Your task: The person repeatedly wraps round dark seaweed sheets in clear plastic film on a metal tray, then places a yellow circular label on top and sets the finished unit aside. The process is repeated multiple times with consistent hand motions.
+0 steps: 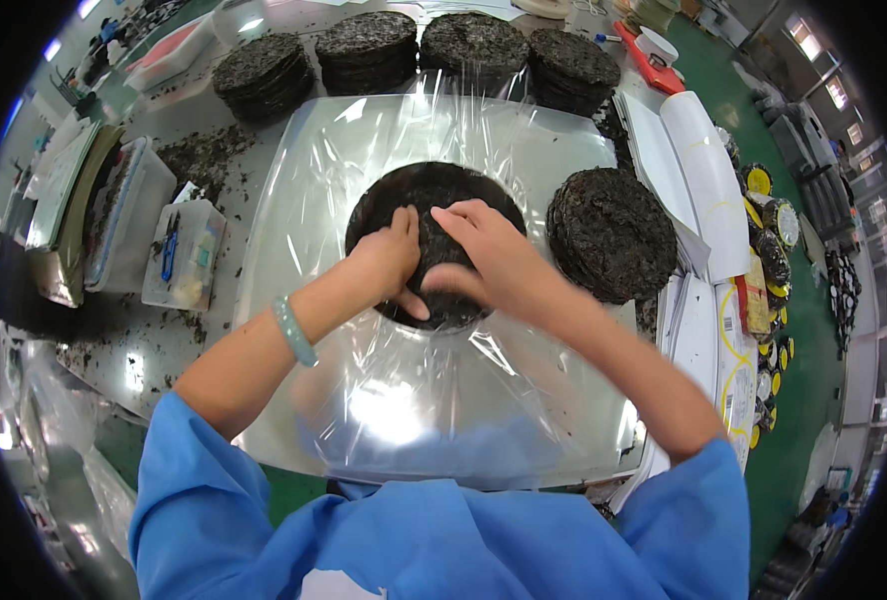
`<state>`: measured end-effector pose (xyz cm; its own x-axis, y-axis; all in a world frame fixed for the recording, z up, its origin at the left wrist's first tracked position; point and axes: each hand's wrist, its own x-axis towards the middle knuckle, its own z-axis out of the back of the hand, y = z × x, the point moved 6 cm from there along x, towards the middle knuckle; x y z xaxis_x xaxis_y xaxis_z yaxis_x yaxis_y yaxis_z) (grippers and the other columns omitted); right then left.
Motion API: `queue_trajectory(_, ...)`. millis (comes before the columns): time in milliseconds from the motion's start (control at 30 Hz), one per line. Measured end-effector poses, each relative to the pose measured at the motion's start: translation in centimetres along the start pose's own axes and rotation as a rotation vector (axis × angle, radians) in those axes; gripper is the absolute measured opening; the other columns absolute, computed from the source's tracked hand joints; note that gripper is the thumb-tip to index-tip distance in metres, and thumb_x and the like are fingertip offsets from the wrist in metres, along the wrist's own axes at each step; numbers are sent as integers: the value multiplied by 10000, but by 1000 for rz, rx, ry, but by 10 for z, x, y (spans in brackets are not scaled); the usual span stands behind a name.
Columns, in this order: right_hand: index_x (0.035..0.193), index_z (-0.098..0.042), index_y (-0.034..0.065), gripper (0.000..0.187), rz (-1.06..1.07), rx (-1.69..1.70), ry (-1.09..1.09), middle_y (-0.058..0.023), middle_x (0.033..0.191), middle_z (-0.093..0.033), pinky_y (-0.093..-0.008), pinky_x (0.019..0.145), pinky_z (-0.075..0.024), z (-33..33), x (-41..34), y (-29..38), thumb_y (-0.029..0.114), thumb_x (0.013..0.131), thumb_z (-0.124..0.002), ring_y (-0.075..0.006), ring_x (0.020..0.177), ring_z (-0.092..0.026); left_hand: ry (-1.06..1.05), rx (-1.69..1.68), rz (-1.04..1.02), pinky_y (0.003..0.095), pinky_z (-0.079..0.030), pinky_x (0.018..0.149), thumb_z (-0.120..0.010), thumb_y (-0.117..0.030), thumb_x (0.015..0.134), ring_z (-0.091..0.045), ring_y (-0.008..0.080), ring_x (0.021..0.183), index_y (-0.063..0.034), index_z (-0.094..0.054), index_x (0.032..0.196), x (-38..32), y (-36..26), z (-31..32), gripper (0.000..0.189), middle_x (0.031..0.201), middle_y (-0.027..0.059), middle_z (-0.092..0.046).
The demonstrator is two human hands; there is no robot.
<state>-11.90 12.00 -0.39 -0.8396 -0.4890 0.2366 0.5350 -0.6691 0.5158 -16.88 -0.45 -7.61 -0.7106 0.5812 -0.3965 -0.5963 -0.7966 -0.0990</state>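
Observation:
Both my hands are over a dark, round cake of what looks like dried seaweed in front of me. My left hand rests on its left half, thumb apart from the fingers, with a pale green bangle on that wrist. Over the right half is my right hand, slightly blurred, its thumb spread toward the left. Clear plastic film, creased and shiny, stretches around the cake; whether it passes over or under it I cannot tell. Below is a pale, glossy board.
Several dark round stacks line the back; another stack sits right of the board. At left are a clear box with blue thread snips and a plastic bin. White paper sheets lie at right. Dark crumbs litter the metal table.

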Motion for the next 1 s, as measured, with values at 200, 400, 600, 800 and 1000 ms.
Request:
queue_trajectory(200, 1201, -536, 12, 534, 8, -120, -85, -180, 1147, -553, -423, 903, -466, 5, -118, 81, 316, 804, -723, -331, 1084, -547, -190, 74, -145, 461, -541, 919, -886, -483, 557, -483, 414, 1267, -118, -412, 1452, -34, -41, 36, 1076, 1436, 204, -403)
queue_trajectory(400, 936, -590, 29, 130, 90, 34, 253, -109, 903, -601, -417, 741, -512, -43, -167, 93, 114, 839, -613, -330, 833, -602, -129, 37, -116, 637, -453, 990, -780, -571, 653, -317, 471, 1418, -365, -385, 1497, -43, -58, 5, 954, 1626, 96, -226)
queue_trajectory(600, 1320, -546, 59, 647, -136, -378, -277, -150, 1287, -595, -485, 1073, -384, 92, -122, -21, 263, 763, -805, -376, 1225, -533, -398, -284, -206, 517, -416, 1076, -772, -343, 783, -470, 359, 1341, -191, -645, 1293, -76, -53, 17, 547, 1439, 84, -526)
queue_trajectory(800, 1446, -485, 169, 871, -435, -456, -84, -205, 1482, -447, -446, 1088, -406, 102, -154, -127, 286, 674, -870, -393, 1372, -418, -512, -277, -603, 430, -428, 1074, -707, -324, 870, -552, 237, 1274, -225, -710, 1162, -150, -121, -2, 309, 1316, 7, -624)
queue_trajectory(1000, 1518, -325, 107, 1012, -450, -581, -57, -219, 1518, -376, -472, 1132, -364, 89, -167, -128, 15, 651, -839, -417, 1382, -387, -180, -971, -621, 342, -560, 825, -688, -210, 906, -701, 219, 958, -130, -752, 1062, -158, -104, 3, 186, 1055, 70, -726)
